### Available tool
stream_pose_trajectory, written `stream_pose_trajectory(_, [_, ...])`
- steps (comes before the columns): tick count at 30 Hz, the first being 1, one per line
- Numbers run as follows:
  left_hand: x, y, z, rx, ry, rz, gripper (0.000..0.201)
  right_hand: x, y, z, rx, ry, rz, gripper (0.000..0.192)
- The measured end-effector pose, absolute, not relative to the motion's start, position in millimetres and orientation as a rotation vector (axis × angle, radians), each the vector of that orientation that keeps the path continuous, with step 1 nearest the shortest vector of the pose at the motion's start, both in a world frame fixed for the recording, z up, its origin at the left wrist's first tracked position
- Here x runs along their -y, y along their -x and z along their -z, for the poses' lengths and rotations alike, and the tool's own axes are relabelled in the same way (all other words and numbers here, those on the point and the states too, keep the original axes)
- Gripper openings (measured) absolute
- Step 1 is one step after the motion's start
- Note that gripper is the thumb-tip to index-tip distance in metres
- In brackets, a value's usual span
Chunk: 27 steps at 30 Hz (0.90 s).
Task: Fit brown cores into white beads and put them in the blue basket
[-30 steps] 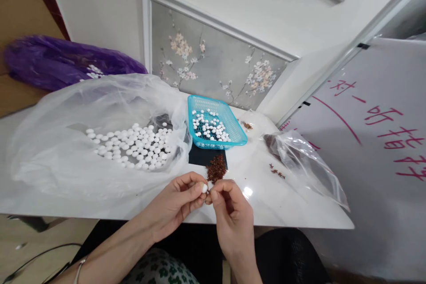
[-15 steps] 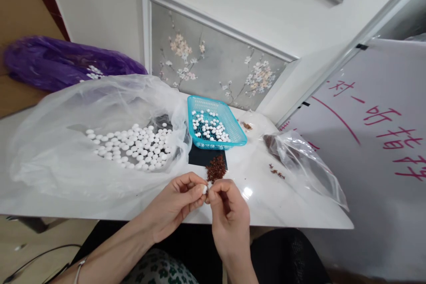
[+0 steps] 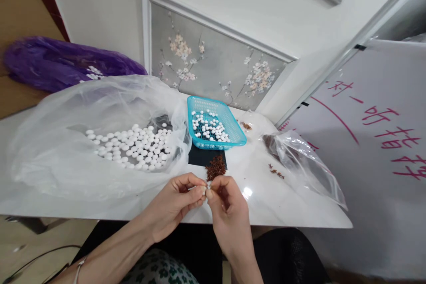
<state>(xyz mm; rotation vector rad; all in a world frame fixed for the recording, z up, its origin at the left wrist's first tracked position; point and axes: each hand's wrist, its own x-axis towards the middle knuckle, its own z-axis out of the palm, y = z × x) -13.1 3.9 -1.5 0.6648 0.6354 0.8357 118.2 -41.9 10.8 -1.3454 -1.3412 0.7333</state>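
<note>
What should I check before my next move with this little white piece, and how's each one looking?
1. White piece gripped: ok, pinched in the left hand, mostly hidden.
2. Right hand holding something: cannot tell, fingertips hide it.
3. Blue basket standing upright: ok, with white pieces inside.
4. Brown pile close by: ok, just beyond the fingertips.
5. Brown bits all together: not ok, some loose bits lie to the right.

I see a pale wall (image 3: 109,17) with a blossom panel (image 3: 216,62), a board (image 3: 382,217) bearing red writing (image 3: 397,140), a glossy white tabletop (image 3: 299,213) catching light, and beige floor (image 3: 43,239) with a cable (image 3: 66,246).
</note>
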Motion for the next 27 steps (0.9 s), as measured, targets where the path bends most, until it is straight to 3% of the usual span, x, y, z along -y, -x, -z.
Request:
stream_pose_trajectory(3, [-4,12,-1,-0.569,-0.704,-0.822,0.011,41,-123,-12,1.298,1.281,-0.887,0.005])
stream_pose_trajectory(8, [-3,14,-6,-0.48,-0.735,-0.801,0.016,42,-136,-16,1.493,1.133,-1.024,0.025])
stream_pose_trajectory(14, [-4,14,-6,-0.506,-0.724,-0.782,0.028,45,-140,-21,1.595,1.179,-0.961,0.025])
stream_pose_trajectory(27, [-1,12,-5,-0.56,-0.83,-0.779,0.031,48,-129,-15,1.576,1.227,-0.761,0.023])
